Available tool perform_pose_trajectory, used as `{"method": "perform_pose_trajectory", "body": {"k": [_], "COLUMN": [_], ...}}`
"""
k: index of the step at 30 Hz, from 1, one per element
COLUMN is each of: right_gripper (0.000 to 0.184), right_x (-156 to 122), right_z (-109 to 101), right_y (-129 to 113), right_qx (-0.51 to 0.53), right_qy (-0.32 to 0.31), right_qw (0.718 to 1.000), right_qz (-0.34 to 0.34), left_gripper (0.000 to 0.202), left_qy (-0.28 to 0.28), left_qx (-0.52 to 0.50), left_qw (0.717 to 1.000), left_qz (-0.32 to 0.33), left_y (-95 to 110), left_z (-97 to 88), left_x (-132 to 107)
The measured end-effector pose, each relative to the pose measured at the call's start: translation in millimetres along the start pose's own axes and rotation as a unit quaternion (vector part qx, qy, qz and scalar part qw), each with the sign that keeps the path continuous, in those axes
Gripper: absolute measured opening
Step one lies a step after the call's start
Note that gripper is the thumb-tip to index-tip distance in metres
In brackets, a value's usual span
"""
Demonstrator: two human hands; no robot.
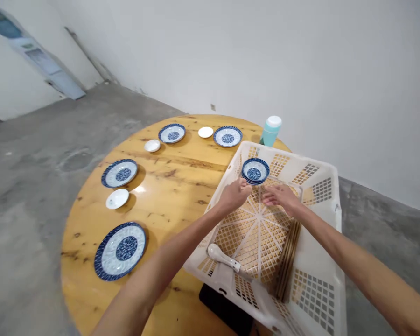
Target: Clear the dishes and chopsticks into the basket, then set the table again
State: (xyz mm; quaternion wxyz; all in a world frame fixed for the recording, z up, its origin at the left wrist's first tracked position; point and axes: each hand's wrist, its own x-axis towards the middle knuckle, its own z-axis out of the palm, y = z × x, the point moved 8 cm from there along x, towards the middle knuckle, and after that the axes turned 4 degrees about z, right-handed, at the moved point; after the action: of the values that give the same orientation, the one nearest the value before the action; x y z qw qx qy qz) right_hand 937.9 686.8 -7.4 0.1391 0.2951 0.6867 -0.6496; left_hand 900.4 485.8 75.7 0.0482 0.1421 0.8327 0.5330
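A small stack of blue-rimmed bowls (255, 171) sits at the far end of a white plastic basket (227, 179). My left hand (236, 193) is over the basket, close to the near left rim of the stack, with fingers loosely bent; whether it touches the rim I cannot tell. My right hand (280, 198) hovers just below and right of the bowls, fingers apart and holding nothing. Inside the basket, a white spoon (223, 256) lies near the front left corner. Several brown chopsticks (287, 261) run along the right side.
On the round wooden table (175, 196) stand blue-rimmed plates (127, 249) and small white dishes (117, 199) along the left and far edge. A turquoise cup with a white lid (270, 130) stands behind the basket. Something black and flat (226, 308) is under its front.
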Motion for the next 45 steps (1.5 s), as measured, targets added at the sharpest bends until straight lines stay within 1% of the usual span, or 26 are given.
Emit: {"method": "perform_pose_trajectory", "body": {"k": [2,3,4,5,7,9,10,12,14,16,18,20,21,23,25,27,29,31,32,34,36,38,39,40,42,45], "right_gripper": [0.017,0.017,0.019,0.022,0.026,0.030,0.032,0.035,0.036,0.037,0.038,0.038,0.040,0.045,0.051,0.055,0.057,0.058,0.059,0.058,0.056,0.054,0.053,0.051,0.048,0.047], "right_x": [-22,-31,-40,-48,-63,-81,-91,-115,-145,-179,-213,-243,-256,-279,-300,-323,-346,-369,-380,-399,-414,-426,-430,-434,-438,-434], "right_z": [-6,-9,-12,-15,-20,-24,-26,-28,-27,-22,-9,16,34,80,132,184,233,279,300,340,377,411,426,441,466,496], "right_y": [-5,-8,-11,-13,-19,-23,-25,-23,-17,-9,2,20,33,65,102,141,177,205,215,226,229,227,225,224,224,229], "right_qx": [0.008,0.019,0.031,0.044,0.071,0.094,0.101,0.101,0.092,0.080,0.072,0.074,0.076,0.081,0.081,0.081,0.087,0.103,0.112,0.128,0.139,0.140,0.138,0.133,0.124,0.122], "right_qy": [-0.008,-0.007,-0.004,-0.002,0.003,0.007,0.008,0.010,0.017,0.026,0.028,0.014,0.000,-0.039,-0.075,-0.091,-0.094,-0.095,-0.096,-0.105,-0.122,-0.148,-0.164,-0.181,-0.209,-0.234], "right_qw": [1.000,0.999,0.998,0.997,0.993,0.986,0.982,0.978,0.976,0.974,0.973,0.977,0.980,0.986,0.988,0.990,0.991,0.990,0.989,0.986,0.982,0.979,0.976,0.974,0.970,0.964], "right_qz": [-0.025,-0.037,-0.049,-0.062,-0.097,-0.139,-0.159,-0.184,-0.199,-0.210,-0.215,-0.199,-0.182,-0.143,-0.107,-0.073,-0.036,-0.008,0.003,0.018,0.024,0.025,0.025,0.026,0.031,0.045], "left_gripper": [0.025,0.024,0.024,0.024,0.025,0.026,0.027,0.030,0.031,0.032,0.031,0.029,0.029,0.029,0.030,0.032,0.033,0.033,0.033,0.034,0.035,0.040,0.042,0.045,0.047,0.048], "left_qy": [0.003,0.004,0.014,0.039,0.104,0.162,0.185,0.222,0.248,0.259,0.256,0.254,0.257,0.265,0.267,0.262,0.258,0.257,0.259,0.270,0.290,0.316,0.330,0.343,0.363,0.369], "left_qx": [0.020,0.032,0.065,0.091,0.116,0.134,0.134,0.124,0.103,0.082,0.075,0.084,0.088,0.085,0.067,0.048,0.033,0.021,0.013,-0.006,-0.023,-0.036,-0.042,-0.050,-0.066,-0.085], "left_qw": [1.000,0.999,0.995,0.992,0.986,0.978,0.973,0.963,0.956,0.955,0.958,0.959,0.958,0.956,0.955,0.956,0.955,0.953,0.950,0.938,0.923,0.906,0.897,0.889,0.877,0.872], "left_qz": [0.024,0.038,0.068,0.084,0.066,0.014,-0.019,-0.084,-0.121,-0.119,-0.101,-0.090,-0.089,-0.096,-0.110,-0.125,-0.140,-0.161,-0.177,-0.215,-0.251,-0.278,-0.289,-0.298,-0.309,-0.311], "left_y": [10,13,17,18,10,-7,-17,-39,-55,-64,-68,-71,-73,-82,-96,-115,-136,-159,-171,-193,-210,-222,-227,-231,-237,-244], "left_z": [-26.5,-40.0,-54.2,-70.0,-100.2,-123.4,-131.4,-141.9,-146.9,-150.1,-156.0,-167.6,-175.6,-194.2,-213.4,-232.6,-252.4,-272.4,-282.3,-301.5,-319.2,-334.0,-340.0,-344.9,-351.9,-359.4], "left_x": [-31,-50,-69,-90,-134,-176,-197,-234,-265,-290,-310,-330,-342,-369,-400,-437,-479,-525,-549,-597,-638,-669,-681,-689,-695,-687]}}
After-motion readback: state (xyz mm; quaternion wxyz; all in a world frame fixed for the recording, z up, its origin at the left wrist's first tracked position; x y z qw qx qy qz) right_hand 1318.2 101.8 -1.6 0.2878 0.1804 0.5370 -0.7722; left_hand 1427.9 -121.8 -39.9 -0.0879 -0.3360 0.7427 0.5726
